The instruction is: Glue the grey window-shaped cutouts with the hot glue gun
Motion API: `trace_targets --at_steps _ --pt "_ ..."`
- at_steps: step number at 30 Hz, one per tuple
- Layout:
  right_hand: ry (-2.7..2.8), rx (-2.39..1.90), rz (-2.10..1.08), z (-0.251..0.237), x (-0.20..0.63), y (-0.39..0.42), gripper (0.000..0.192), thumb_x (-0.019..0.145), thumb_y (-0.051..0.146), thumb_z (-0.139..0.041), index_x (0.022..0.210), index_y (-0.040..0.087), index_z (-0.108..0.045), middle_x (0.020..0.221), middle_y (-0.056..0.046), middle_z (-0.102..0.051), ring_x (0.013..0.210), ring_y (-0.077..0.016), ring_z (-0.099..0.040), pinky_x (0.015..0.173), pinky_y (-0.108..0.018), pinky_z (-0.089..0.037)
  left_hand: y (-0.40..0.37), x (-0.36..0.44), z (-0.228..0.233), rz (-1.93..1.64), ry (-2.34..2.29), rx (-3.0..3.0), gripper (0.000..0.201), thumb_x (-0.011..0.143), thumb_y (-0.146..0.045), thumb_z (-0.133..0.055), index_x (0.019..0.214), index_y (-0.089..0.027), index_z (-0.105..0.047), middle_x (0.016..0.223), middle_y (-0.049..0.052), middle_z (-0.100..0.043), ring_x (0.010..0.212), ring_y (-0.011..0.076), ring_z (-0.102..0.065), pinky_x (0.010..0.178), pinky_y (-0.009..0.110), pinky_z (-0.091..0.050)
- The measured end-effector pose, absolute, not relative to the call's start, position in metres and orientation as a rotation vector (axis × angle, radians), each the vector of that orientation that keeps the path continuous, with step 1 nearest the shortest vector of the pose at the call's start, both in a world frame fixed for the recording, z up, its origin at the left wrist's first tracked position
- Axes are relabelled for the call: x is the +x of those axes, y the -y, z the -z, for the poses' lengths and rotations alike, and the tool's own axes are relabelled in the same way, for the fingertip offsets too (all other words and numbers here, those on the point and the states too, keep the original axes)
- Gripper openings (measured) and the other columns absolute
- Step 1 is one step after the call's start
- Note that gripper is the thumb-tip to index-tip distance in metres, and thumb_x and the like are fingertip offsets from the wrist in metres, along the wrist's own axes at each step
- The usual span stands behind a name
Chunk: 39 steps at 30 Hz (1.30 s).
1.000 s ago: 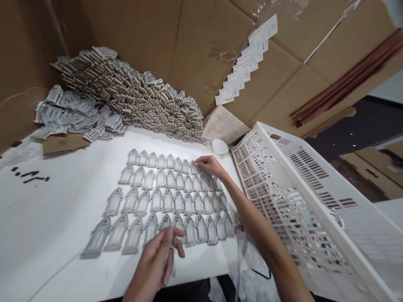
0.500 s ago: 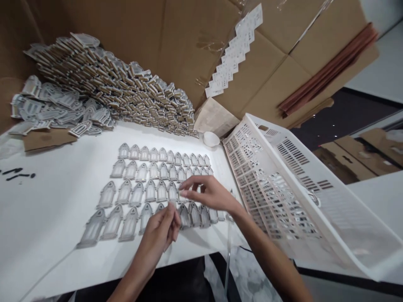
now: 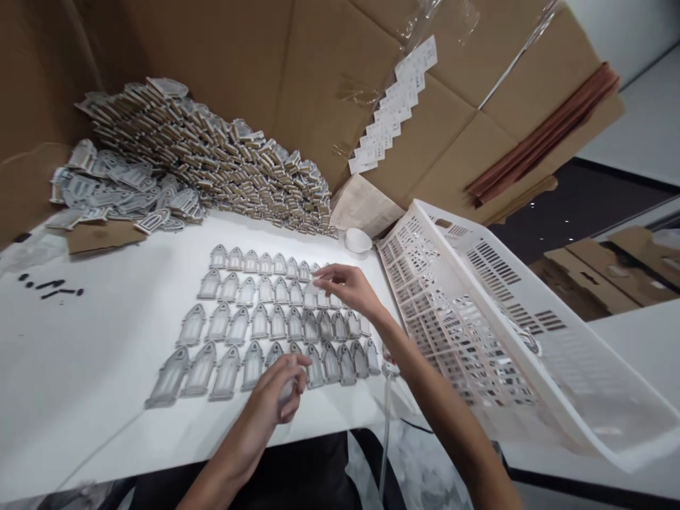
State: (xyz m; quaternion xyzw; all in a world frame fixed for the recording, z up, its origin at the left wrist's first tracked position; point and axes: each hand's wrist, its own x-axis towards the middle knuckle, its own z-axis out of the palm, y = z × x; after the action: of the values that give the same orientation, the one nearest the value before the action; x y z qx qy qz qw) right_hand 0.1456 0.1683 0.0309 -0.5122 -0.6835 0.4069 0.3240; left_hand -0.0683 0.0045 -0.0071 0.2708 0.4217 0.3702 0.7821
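Several rows of small grey arched window-shaped pieces (image 3: 228, 372) lie on the white table (image 3: 95, 340). My right hand (image 3: 350, 288) reaches over the back two rows, thumb and fingertips pinched near one piece; anything between them is too small to make out. Over the front row's near edge, my left hand (image 3: 276, 391) is curled with the thumb and index finger forward. Something pale shows inside its fingers, but its kind is not clear.
A large stack of similar pieces (image 3: 212, 156) stands against the cardboard wall (image 3: 313, 78), with a loose heap (image 3: 127, 188) at its left. A small white bowl (image 3: 358, 241) is behind the rows. On the right leans a white plastic crate (image 3: 467, 297). Black bits (image 3: 53, 289) lie far left.
My right hand has moved away from the left, toward the back rows. My left hand has lowered slightly toward me, so the two hands are farther apart. The view has shifted a little.
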Motion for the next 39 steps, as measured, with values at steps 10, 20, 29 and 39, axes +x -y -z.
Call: trace_targets --at_steps 10,20,29,39 --pt "2.101 -1.43 -0.935 0.027 0.149 -0.27 0.025 0.105 0.039 -0.074 0.11 0.015 -0.074 0.103 -0.003 -0.076 0.087 -0.0183 -0.074 0.08 -0.036 -0.064 0.003 -0.093 0.018 -0.821 -0.918 0.577 0.058 0.1 -0.065 -0.065 0.143 -0.026 -0.067 0.127 0.011 -0.074 0.079 0.0162 -0.06 0.073 0.031 -0.047" --pt "2.214 -1.462 -0.875 0.031 0.153 -0.275 0.022 0.105 0.037 -0.074 0.113 0.016 -0.074 0.114 -0.006 -0.076 0.098 -0.0206 -0.075 0.09 -0.04 -0.064 -0.001 -0.096 0.019 -0.853 -1.049 0.655 0.065 0.09 -0.079 -0.067 0.111 -0.018 -0.074 0.089 0.008 -0.077 0.054 0.0142 -0.059 0.045 0.025 -0.038" --pt "2.107 -1.433 -0.778 -0.012 0.137 -0.239 0.033 0.101 0.046 -0.076 0.118 0.018 -0.077 0.103 -0.006 -0.079 0.078 -0.017 -0.07 0.08 -0.033 -0.057 -0.006 -0.092 0.018 -0.896 -1.138 0.725 0.068 0.083 -0.089 -0.065 0.071 -0.023 -0.057 0.048 -0.008 -0.042 0.042 0.0081 -0.029 0.043 0.021 -0.025" --pt "2.142 -1.111 -1.348 -0.072 0.106 -0.075 0.028 0.097 0.041 -0.083 0.121 0.028 -0.082 0.107 -0.001 -0.082 0.083 -0.0158 -0.074 0.065 -0.025 -0.051 0.005 -0.09 0.006 -0.725 -0.953 0.781 0.055 0.106 -0.072 -0.038 0.094 -0.024 -0.06 0.067 -0.008 -0.033 0.054 0.0107 -0.025 0.053 0.025 -0.025"
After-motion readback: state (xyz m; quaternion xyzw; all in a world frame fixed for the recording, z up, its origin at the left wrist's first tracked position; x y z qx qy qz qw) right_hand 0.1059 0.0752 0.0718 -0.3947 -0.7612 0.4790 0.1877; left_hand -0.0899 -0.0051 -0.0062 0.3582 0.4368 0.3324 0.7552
